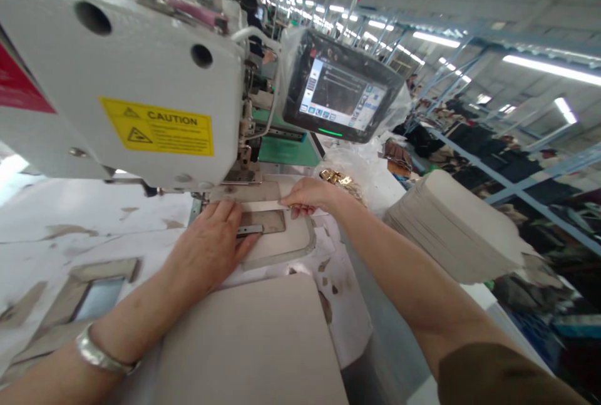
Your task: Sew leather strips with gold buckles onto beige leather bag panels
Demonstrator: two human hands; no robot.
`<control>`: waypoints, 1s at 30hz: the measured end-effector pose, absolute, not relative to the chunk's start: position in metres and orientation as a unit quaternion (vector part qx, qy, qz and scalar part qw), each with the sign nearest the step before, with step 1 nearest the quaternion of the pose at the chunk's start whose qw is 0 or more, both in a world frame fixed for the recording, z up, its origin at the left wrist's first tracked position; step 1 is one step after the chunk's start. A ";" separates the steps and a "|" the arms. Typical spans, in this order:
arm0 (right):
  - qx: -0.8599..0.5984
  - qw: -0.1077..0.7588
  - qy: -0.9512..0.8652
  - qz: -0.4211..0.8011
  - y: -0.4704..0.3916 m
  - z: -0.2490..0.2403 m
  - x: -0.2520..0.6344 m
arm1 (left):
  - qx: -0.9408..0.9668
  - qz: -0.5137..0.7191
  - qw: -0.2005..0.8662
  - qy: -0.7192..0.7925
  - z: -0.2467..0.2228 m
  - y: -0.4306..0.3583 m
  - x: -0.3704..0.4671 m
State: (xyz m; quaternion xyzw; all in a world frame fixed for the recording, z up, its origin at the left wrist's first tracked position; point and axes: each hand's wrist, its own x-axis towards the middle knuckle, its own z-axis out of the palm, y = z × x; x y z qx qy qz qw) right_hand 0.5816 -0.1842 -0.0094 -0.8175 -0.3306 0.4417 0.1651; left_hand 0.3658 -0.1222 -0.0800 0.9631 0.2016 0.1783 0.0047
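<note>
Clear plastic is bunching at two o'clock from my right hand, with gold-coloured metal pieces lying against it; whether they are sitting inside it, I cannot tell. White surface is spreading toward nine o'clock in my view, and its edge is running down toward five o'clock. From ten o'clock the machine head is hanging over the work, its lower edge passing near my left hand. Toward six o'clock a large beige panel is lying on the near side, while a stack of beige panels is standing between three and four o'clock. Through the feed I am seeing the pale strip crossing the slotted plate, at nine o'clock from my right hand and two o'clock from my left. My right hand is pinching the strip's right end. My left hand is lying palm down, fingers together, near the other end, its thumb resting beside a metal bar.
</note>
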 end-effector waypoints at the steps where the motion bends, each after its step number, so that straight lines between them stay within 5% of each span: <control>1: -0.815 0.169 -0.328 0.446 -0.184 -0.010 0.582 | 0.964 0.176 0.009 0.201 -0.080 -0.122 0.367; 30: -0.819 0.190 -0.344 0.417 -0.187 -0.010 0.578 | 0.958 0.175 0.051 0.221 -0.078 -0.126 0.370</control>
